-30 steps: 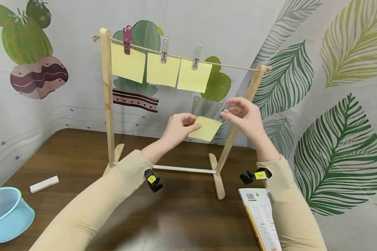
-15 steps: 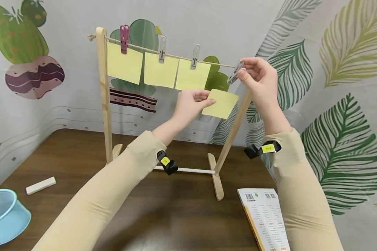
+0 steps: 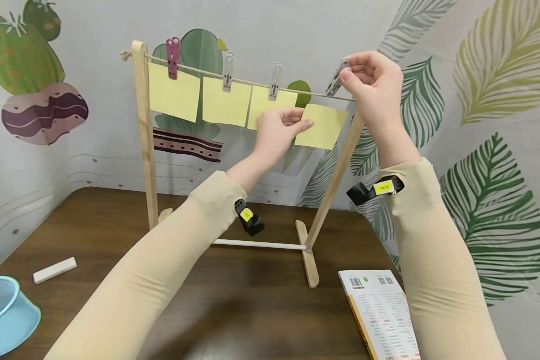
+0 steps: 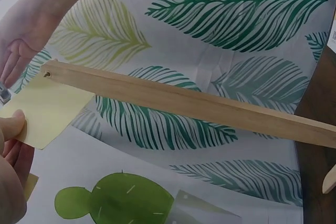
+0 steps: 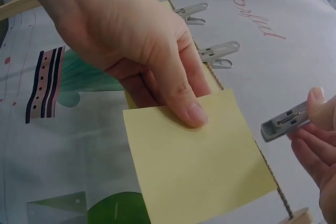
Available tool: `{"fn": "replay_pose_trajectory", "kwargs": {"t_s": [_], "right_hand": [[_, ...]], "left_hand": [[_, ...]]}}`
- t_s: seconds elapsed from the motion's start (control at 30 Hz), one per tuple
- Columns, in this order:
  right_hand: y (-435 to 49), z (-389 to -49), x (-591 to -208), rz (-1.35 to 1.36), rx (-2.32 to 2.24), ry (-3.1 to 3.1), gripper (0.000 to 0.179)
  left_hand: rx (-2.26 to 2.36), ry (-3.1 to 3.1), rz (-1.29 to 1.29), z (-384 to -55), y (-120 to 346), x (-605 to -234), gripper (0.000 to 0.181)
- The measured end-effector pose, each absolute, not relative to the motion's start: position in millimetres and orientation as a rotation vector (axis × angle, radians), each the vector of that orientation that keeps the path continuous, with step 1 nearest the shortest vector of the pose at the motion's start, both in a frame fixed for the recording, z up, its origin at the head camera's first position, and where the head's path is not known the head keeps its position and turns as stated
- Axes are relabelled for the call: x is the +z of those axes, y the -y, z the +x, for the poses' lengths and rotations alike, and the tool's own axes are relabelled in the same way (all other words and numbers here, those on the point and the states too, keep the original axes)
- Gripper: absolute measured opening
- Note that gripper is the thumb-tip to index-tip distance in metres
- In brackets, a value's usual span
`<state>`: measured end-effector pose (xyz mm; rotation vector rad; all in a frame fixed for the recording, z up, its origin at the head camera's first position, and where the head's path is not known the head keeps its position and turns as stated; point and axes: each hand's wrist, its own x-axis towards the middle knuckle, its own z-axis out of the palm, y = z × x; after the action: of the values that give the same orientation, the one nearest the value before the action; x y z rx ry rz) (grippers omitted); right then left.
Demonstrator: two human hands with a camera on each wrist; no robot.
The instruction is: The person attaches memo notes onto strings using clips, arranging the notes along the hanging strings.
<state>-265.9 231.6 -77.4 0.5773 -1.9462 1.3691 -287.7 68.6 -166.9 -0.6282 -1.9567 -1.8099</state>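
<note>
My left hand [image 3: 276, 132] pinches a yellow paper note [image 3: 325, 127] by its left edge, thumb in front. The note is just under the rope [image 3: 312, 93], near its right end. In my right hand [image 3: 378, 87] a grey clothespin [image 3: 337, 78] is pinched between thumb and fingers, its tip pointing down at the rope. The right wrist view shows this clothespin [image 5: 286, 121] a short way beyond the rope. Farther left along the rope hang three yellow notes [image 3: 174, 95], one under a purple clothespin [image 3: 173, 58] and two under grey clothespins [image 3: 228, 71]. My left hand partly hides the third.
A wooden stand with two posts [image 3: 145, 135] and a white crossbar [image 3: 261, 244] holds the rope above the brown table [image 3: 234, 300]. A booklet [image 3: 380, 310] lies at right. On the left are a white bar [image 3: 55, 270] and a blue mesh basket [image 3: 9, 320].
Both hands have risen from below the rope. The note in my left hand has moved up and right, while my right hand has brought the clothespin up to rope height.
</note>
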Motion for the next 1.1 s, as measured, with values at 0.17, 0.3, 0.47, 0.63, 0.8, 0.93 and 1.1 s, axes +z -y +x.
{"fn": "replay_pose_trajectory", "kwargs": {"t_s": [0.17, 0.3, 0.47, 0.63, 0.8, 0.93, 1.1], "right_hand": [[-230, -265, -69, 0.504, 1.304, 1.996, 0.009], [-227, -264, -66, 0.475, 1.242, 2.038, 0.005], [-225, -264, -65, 0.442, 1.233, 2.075, 0.009], [-225, -265, -65, 0.424, 1.268, 2.087, 0.017], [-226, -267, -66, 0.411, 1.279, 2.103, 0.017], [-225, -268, -68, 0.417, 1.236, 2.133, 0.008], [-223, -268, -69, 0.414, 1.19, 2.185, 0.011]], "left_hand": [[-1.753, 1.941, -0.6, -291, -71, -162, 0.033], [-1.734, 1.928, -0.57, -291, -70, -160, 0.033], [-1.744, 1.917, -0.562, -291, -69, -159, 0.032], [-1.741, 1.925, -0.552, -292, -70, -159, 0.032], [-1.744, 1.917, -0.539, -293, -71, -160, 0.033], [-1.763, 1.911, -0.531, -294, -72, -161, 0.033], [-1.77, 1.901, -0.54, -294, -73, -161, 0.033]]}}
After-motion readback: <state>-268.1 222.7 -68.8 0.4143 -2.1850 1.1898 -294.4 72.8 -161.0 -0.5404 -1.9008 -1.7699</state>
